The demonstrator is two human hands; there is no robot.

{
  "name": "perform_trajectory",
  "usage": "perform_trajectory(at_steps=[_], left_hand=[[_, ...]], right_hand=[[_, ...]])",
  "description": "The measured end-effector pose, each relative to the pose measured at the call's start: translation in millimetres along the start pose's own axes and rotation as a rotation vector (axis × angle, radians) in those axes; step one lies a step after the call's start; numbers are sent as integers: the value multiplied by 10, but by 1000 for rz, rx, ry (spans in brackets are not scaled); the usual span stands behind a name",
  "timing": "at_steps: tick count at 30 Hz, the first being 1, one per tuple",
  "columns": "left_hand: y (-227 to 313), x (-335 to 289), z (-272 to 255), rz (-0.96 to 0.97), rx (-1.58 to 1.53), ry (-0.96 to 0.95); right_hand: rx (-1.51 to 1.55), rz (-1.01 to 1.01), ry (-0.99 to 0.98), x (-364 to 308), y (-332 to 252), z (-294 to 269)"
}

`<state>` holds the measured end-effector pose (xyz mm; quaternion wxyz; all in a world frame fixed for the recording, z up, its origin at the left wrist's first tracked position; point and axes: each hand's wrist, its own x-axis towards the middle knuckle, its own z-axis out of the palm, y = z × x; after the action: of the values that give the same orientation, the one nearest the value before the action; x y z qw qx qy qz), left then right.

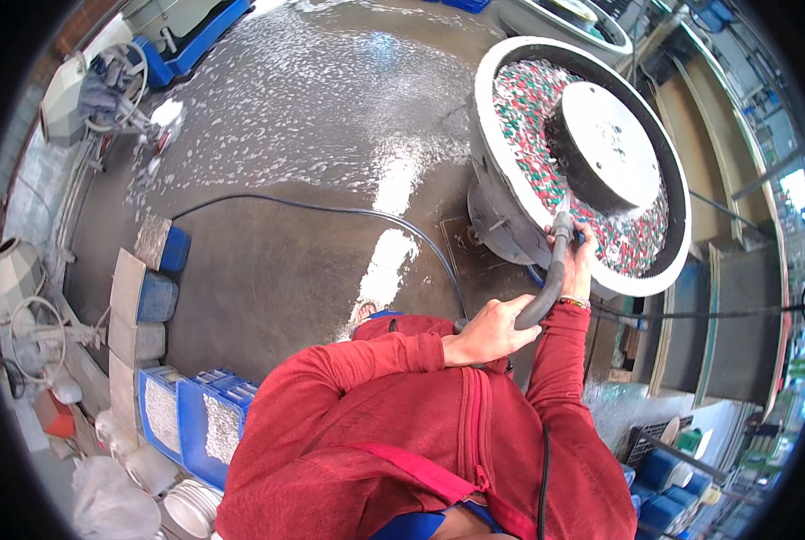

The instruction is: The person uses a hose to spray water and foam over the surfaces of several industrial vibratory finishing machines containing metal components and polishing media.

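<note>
In front of me to the right stands a large round tub (488,117) with a pale rim. Its ring-shaped channel is filled with small red, green and white pieces (533,135) around a raised white centre cover (614,144). My left hand (492,331) is closed around the lower bend of a thick grey hose (551,286). Farther up, my right hand (581,265) grips the hose near its nozzle (562,220), beside a small blue part (580,232). The nozzle points over the pieces, with a whitish streak at its tip that looks like spray.
Foam covers the wet floor (303,108). A thin dark hose (330,209) crosses it. Blue crates (206,427) with whitish pieces sit at lower left, near faceted barrels (22,274). Shelving (691,306) lines the right; a second round tub (592,22) stands behind.
</note>
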<state>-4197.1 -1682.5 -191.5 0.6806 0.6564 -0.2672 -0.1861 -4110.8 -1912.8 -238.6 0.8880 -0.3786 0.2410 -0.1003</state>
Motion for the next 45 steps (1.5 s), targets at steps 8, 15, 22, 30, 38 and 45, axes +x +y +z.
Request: perform_trajectory(at_steps=[8,15,22,30,38,45], left_hand=[[-30,-49,-485,15,-51,34],[-165,-163,-842,16,-135,16],[-29,-247,-1214,15,-140,38],[5,-165,-1317,14,-225,74],[-152,79,-725,5,-156,-130],[-165,296,39,-12,-125,-274]], right_hand=[[-110,-29,-11,54,187,671],[-152,-46,-25,-4,359,993],[-137,-106,-11,-8,559,1167],[-23,-42,45,156,753,1304],[-47,-120,180,-72,312,462],[29,-223,237,-245,-199,-425]])
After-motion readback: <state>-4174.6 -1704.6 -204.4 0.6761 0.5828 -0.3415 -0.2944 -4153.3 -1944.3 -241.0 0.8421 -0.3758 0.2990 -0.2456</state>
